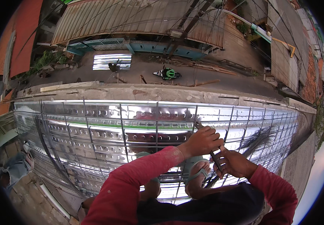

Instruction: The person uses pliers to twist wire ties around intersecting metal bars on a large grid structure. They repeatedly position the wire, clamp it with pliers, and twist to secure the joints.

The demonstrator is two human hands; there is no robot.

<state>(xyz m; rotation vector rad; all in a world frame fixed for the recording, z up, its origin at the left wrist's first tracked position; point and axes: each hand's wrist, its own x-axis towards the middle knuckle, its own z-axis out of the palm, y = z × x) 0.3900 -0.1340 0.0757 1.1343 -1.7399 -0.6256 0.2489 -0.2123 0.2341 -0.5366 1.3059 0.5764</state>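
Observation:
My left hand [204,141] is closed round a dark metal hand tool [216,160] that looks like pincers. Its head meets a crossing of the steel bar mesh [157,122], and the handle slants back toward me. My right hand [238,163] has its fingers curled at the handle end, just right of the left hand. Under the mesh lies shiny corrugated metal decking [105,148] with rows of dimples. My feet, in green flip-flops [197,171], stand on it. Any wire at the tool's tip is too small to make out.
A bundle of thin dark wires [257,141] lies on the mesh at right. Long dark bars [49,144] run along the left. Beyond the concrete edge [147,92] is a drop to a street with a motorbike rider [168,73] and a person by a metal sheet [103,62].

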